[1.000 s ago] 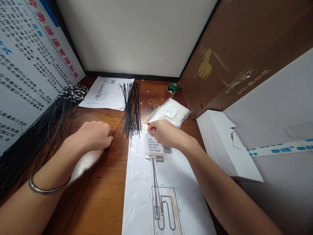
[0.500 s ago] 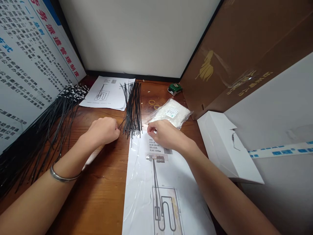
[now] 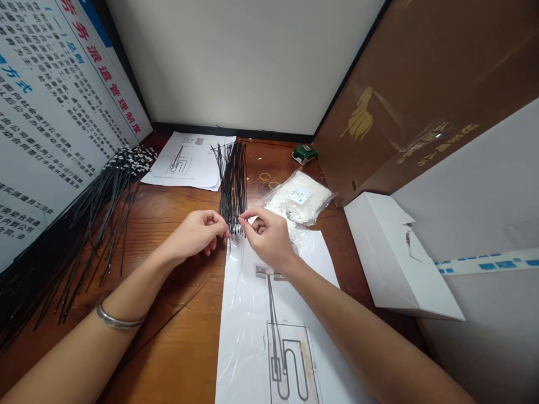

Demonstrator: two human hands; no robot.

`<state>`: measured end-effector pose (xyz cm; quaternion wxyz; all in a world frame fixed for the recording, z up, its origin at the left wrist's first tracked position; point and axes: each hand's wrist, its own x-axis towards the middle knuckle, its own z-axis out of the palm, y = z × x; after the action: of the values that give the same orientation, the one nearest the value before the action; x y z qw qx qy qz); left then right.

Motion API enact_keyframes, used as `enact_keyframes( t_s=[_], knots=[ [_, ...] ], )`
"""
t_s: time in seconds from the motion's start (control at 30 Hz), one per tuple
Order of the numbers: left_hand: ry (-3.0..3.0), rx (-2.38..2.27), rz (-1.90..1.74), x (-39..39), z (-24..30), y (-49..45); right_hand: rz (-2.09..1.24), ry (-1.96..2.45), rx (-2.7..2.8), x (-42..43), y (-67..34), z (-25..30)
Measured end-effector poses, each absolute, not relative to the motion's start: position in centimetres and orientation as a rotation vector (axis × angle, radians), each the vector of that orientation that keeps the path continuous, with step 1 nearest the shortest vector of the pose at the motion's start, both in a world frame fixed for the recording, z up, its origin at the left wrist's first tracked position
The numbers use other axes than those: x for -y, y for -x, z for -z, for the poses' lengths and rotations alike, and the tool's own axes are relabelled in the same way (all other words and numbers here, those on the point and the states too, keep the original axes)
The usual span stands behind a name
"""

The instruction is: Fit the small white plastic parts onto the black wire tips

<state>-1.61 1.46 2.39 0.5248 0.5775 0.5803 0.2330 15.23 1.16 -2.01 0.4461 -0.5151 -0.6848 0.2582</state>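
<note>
Three upright surfaces hem in the table point(image 3: 185, 359), which is glossy reddish-brown wood with a visible grain. Along its back edge stands a smooth white panel point(image 3: 244, 62) framed in black; its left edge meets a board point(image 3: 54, 129) printed with red, blue and black characters; along the right edge rises a brown carton point(image 3: 387, 67) with a gold emblem.

A bundle of thin black wires point(image 3: 233, 179) lies lengthwise, its far end near the middle of the back edge, its near ends over the top of a drawing sheet point(image 3: 242, 342) covered by wrinkled clear film. At these near ends, the left hand point(image 3: 204, 231) pinches a fine dark strand point(image 3: 179, 308), which trails toward the near edge. The right hand point(image 3: 269, 235) has its thumb and forefinger pressed together there; whether anything is between them is too small to tell.

More black wires, tipped white, fan out along the left edge. Toward the back left corner lies flat paper point(image 3: 179, 163). Near the back right corner sits a rounded green tape measure point(image 3: 304, 154), with two yellow rings point(image 3: 265, 177) and a soft, shiny bag point(image 3: 301, 196) nearby. An angular white box point(image 3: 379, 247) stands at the right edge.
</note>
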Motion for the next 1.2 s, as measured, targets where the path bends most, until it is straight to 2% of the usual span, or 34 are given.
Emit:
enact_keyframes(
  t_s=[0.2, 0.63, 0.9, 1.03, 1.2],
  knots=[
    [-1.188, -1.198, -0.649, -0.4, -1.7, 1.0, -0.462, 1.154, 1.802, -1.0, -15.2, 2.4],
    [-1.256, -1.074, -0.599, -0.1, -1.5, 1.6, -0.24, 0.715, 1.894, -1.2, -14.9, 2.9],
    [-1.267, -0.994, -0.656, 0.0, -0.8, 2.4, -0.176, 0.811, 1.832, -1.1, -15.0, 3.0],
    [-1.283, -1.013, -0.685, 0.1, -0.4, 2.4, -0.294, 0.876, 1.716, -0.9, -14.9, 2.6],
    [-1.283, -1.044, -0.712, 0.2, -0.4, 2.4, -0.623, 1.036, 1.514, -1.1, -14.9, 2.3]
  ],
)
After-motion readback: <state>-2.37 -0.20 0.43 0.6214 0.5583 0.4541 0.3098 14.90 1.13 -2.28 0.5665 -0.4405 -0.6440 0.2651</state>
